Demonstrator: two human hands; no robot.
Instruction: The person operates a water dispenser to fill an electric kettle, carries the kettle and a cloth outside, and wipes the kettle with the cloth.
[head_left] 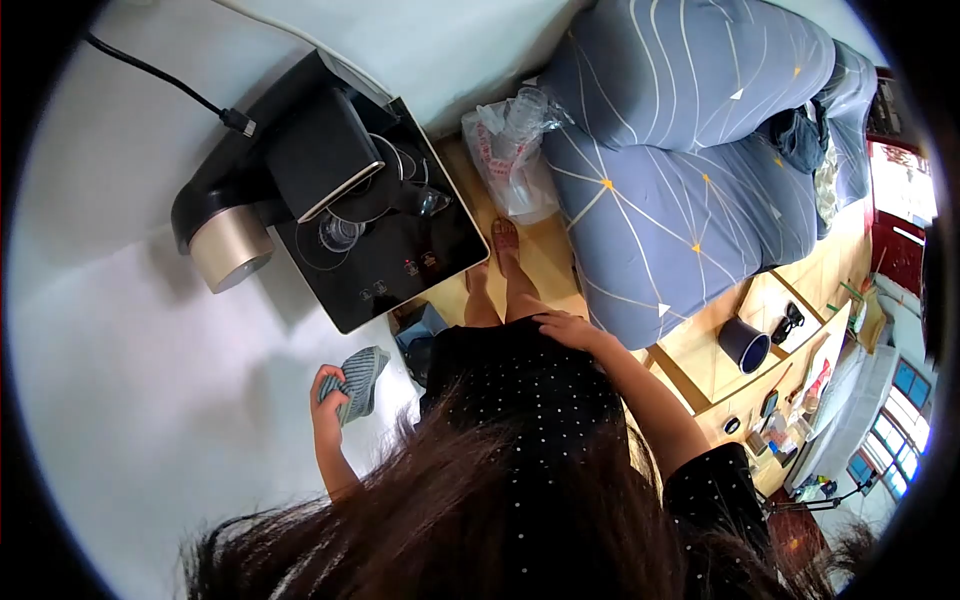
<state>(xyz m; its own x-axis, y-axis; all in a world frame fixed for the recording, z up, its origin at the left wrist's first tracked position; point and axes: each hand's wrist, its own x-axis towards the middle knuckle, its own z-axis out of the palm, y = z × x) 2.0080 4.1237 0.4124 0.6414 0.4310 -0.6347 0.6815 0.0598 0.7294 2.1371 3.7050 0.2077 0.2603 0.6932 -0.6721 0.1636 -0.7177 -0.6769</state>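
Grey-blue ribbed cloth (366, 385), soft, grasped in L hand (328, 387), nr rounded corner of glossy blk glass cooktop (338, 300); R hand (568, 329) on blk white-dotted fabric (545, 395); can't tell if it grips.

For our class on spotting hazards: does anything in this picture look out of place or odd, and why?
A black cable ends in a loose connector, visibly plugged into nothing. A clear, cup-like object stands on the black glass hob, an odd resting place. I see no obvious spill or breakage.
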